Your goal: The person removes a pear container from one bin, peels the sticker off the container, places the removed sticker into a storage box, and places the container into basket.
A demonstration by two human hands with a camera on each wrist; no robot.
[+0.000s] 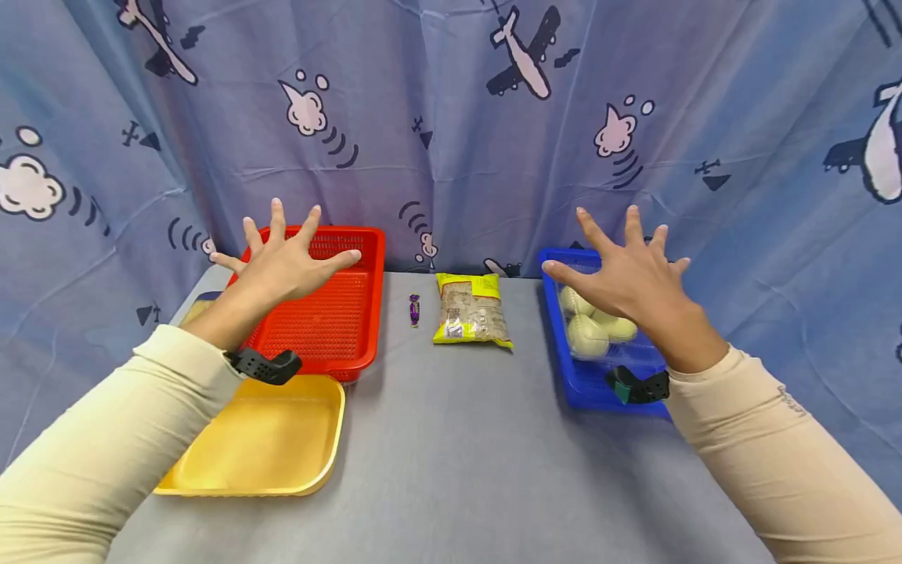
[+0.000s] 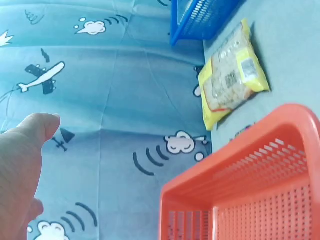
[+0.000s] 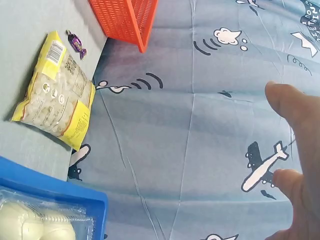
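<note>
Fingers spread wide, my left hand (image 1: 278,265) is raised over the red basket (image 1: 310,313) and holds nothing. My right hand (image 1: 634,278), also spread and free of any object, hovers above the blue basket (image 1: 564,368). Between the two baskets lies a yellow-edged plastic food bag (image 1: 472,309), and left of it a small purple wrapped candy (image 1: 414,310). Inside the blue basket, pale round buns (image 3: 30,225) sit in a clear plastic tray. The red basket's mesh floor shows bare in the head view.
A yellow tray (image 1: 261,446) stands in front of the red basket, on the grey table (image 1: 451,454). Partly hidden by the left forearm is a tan item at the red basket's left. A blue curtain (image 1: 437,117) with airplane prints hangs along the back.
</note>
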